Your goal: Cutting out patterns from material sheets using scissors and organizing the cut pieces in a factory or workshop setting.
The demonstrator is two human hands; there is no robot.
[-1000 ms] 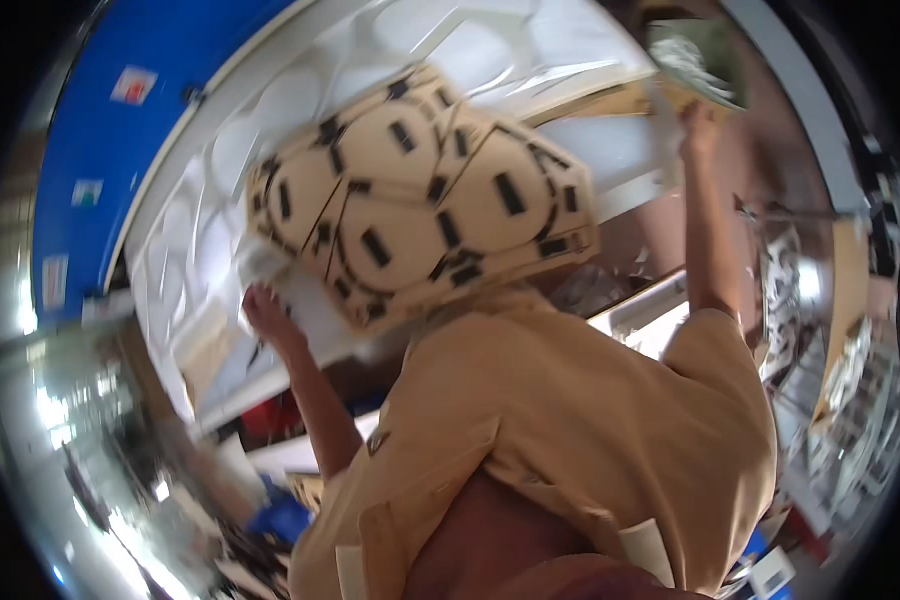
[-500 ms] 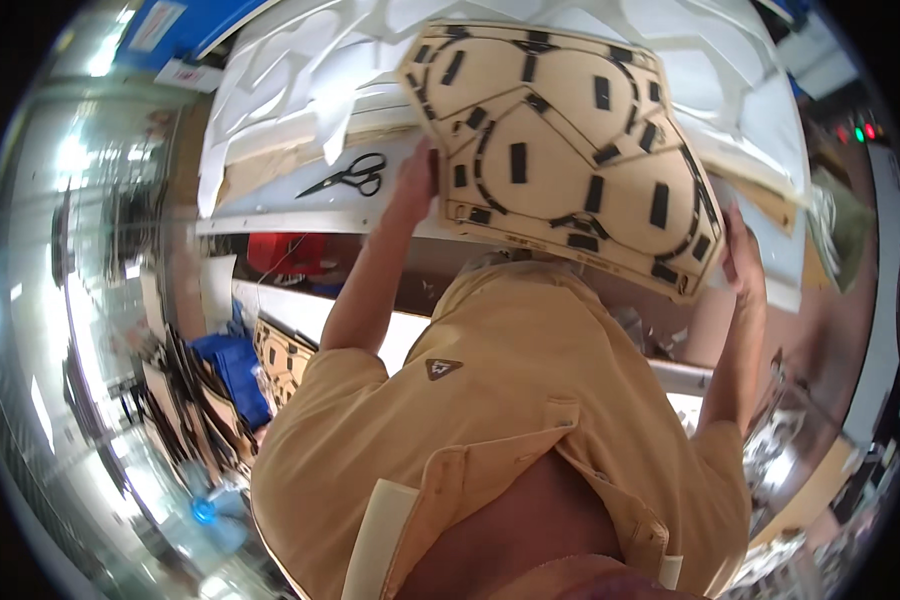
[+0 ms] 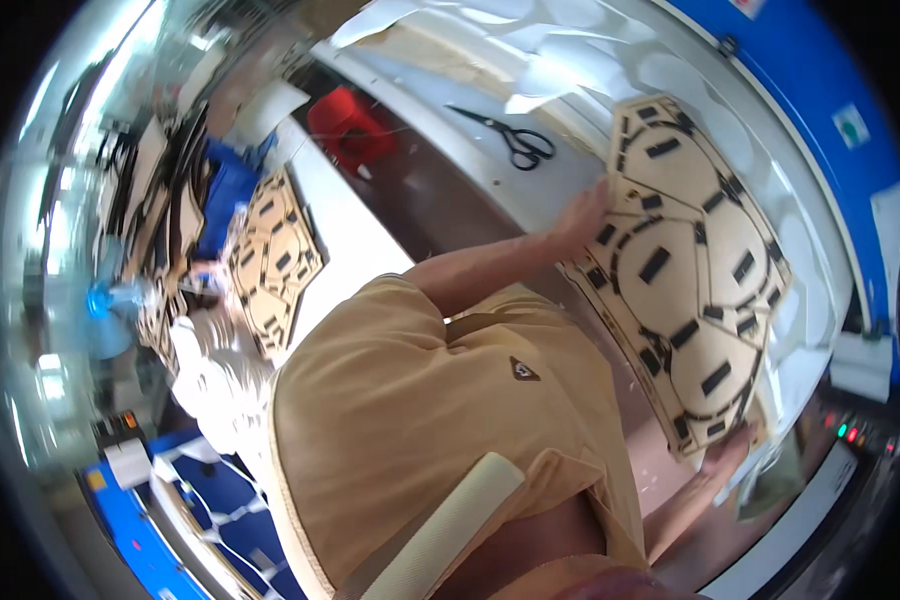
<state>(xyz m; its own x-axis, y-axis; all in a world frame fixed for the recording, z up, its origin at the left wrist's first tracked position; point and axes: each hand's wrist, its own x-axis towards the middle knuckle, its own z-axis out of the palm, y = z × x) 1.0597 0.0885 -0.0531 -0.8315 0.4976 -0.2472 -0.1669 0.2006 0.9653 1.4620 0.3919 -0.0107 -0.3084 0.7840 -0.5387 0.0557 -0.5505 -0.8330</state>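
Both hands on it: left hand (image 3: 584, 215) and right hand (image 3: 728, 456) grip the plywood die board (image 3: 682, 285) by its edges, partly over the bench (image 3: 435, 100); uneven grips could tip it, a leftward swing could knock the scissors (image 3: 507, 128).

Black scissors (image 3: 508, 130) on pale table (image 3: 415, 85)

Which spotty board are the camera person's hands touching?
The board on the picture's right: the left hand and right hand are at its edges. The other board, on the left, is away from both.
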